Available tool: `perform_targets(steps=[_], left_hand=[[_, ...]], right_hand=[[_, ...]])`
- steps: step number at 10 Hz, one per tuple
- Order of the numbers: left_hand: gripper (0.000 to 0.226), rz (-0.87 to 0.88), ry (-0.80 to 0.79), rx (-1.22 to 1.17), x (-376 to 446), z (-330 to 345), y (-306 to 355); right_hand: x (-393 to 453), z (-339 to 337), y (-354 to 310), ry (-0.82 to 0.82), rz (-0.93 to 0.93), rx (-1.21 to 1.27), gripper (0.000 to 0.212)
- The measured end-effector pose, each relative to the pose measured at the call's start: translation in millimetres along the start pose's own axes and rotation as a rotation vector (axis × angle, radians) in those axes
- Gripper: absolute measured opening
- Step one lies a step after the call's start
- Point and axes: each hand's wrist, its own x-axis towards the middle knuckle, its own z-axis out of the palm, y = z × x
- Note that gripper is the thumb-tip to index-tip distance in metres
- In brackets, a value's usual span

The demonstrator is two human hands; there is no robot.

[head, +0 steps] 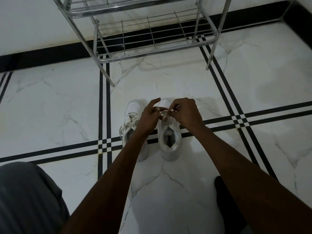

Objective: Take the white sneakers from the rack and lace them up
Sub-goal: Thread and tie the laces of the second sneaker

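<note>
Two white sneakers stand side by side on the floor, toes pointing away from me. The left sneaker (130, 119) has its laces crossed and pulled through; my left forearm covers its heel. Over the right sneaker (169, 141), both hands meet above the tongue. My left hand (148, 118) pinches one end of the white lace (164, 114), forefinger stretched out. My right hand (188, 114) grips the other end of that lace. The toe of the right sneaker is mostly hidden behind my fingers.
A chrome wire shoe rack (152, 39) stands just beyond the sneakers, against the white wall, its lower shelf bare. The floor is white marble tile with black stripes (104, 115). My grey-clad knee (25, 196) is at lower left, a dark foot (224, 191) at lower right.
</note>
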Motion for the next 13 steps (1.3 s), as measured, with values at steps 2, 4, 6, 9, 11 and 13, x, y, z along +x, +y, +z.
perform_targets(steps=[2,4,6,9,11,13], left_hand=[[0.037,0.073,-0.055,0.258,6,4,2],[0.021,0.059,0.120,0.637,5,4,6],[0.015,0.142,0.254,1.006,-21,-23,-9],[0.010,0.229,0.257,1.297,-42,-21,-29],[0.015,0.258,0.246,1.308,-37,-24,-38],[0.018,0.158,0.202,1.231,-38,-24,-24]], right_hand=[[-2,-4,1,0.047,0.151,0.268,0.008],[-7,-19,12,-0.051,0.312,0.406,0.023],[-19,-38,43,-0.035,0.775,0.530,0.014],[-29,-26,54,0.107,0.890,0.585,0.017],[-29,-23,66,0.096,0.887,0.577,0.026],[-32,-29,53,0.038,0.450,0.072,0.021]])
